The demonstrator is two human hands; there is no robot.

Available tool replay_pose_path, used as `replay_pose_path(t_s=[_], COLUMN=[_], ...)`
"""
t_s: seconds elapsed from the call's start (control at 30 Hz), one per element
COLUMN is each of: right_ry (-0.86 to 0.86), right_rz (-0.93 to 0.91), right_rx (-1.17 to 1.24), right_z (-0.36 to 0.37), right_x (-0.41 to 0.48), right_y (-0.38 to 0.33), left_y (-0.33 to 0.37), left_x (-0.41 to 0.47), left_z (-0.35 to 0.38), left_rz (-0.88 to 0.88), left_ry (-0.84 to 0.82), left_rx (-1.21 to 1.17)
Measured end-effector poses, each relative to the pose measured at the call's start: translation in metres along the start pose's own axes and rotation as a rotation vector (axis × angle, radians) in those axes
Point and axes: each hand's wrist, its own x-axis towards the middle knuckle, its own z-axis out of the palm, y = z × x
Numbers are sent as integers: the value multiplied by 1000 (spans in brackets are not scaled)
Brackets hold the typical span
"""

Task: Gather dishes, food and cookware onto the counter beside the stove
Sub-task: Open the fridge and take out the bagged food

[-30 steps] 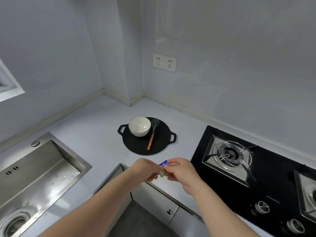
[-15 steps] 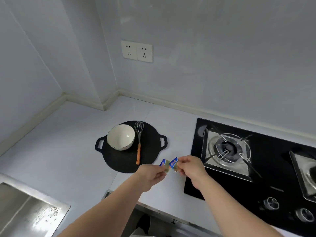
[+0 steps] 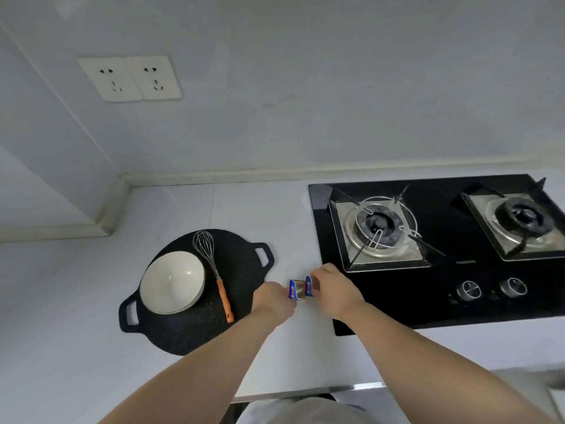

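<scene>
Step in hand: setting a food item on the counter [image 3: 269, 209]. The left hand [image 3: 275, 298] and right hand [image 3: 336, 289] each pinch one blue end of a small blue-and-gold packet [image 3: 301, 289], low between the black pan [image 3: 183, 332] and the stove [image 3: 397, 301]; whether it touches the surface cannot be told. Next, likely: lower it flat, then loosen both pinches.

**Wall** [image 3: 336, 87]: pale grey, matt and faintly mottled, filling the upper half of the view.

**Double socket plate** [image 3: 130, 78]: cream, two outlets side by side, mounted on the wall at upper left and seen at a tilt.

**Wall corner** [image 3: 61, 102]: a straight seam left of the sockets, slanting down to the right.

**Upstand strip** [image 3: 275, 172]: cream, running along the join of wall and table [image 3: 61, 301], turning at the corner and stepping round a projecting section at left.
</scene>
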Motion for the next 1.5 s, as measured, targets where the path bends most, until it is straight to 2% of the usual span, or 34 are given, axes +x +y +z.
replay_pose_path(t_s=[0.03,0.1,0.2,0.33,0.57,0.73,0.87,1.1,1.23,1.33,1.5], right_ry=[7,49,92,150,195,267,518,1012,1247,1412,1642], right_rz=[-27,-69,-74,-56,-37,-46,52,308,458,557,649], right_rx=[-45,-170,-222,-246,-224,-71,265,695,906,1066,1184], right_z=[1,3,7,9,11,17,3,-81,-117,-133,-148], right_x=[-3,-7,-9,-4,-1,-22,-46,-139,-200,-247,-328], right_y=[1,3,1,-1,-7,-14,-15,16,56,94,174], left_y=[-1,-1,0,4,13,0,28,152,207,237,287], left_x=[-3,-3,1,12,24,-2,-26,-91,-137,-171,-233], left_z=[-1,-3,-4,-2,-4,-4,0,29,48,77,155], left_rz=[66,174,344,470,466,508,650,946,1044,1099,1161], left_ry=[19,26,57,-25,25,54,112,103,100,27,-124], left_rx=[169,353,526,675,585,501,358,138,20,-13,0])
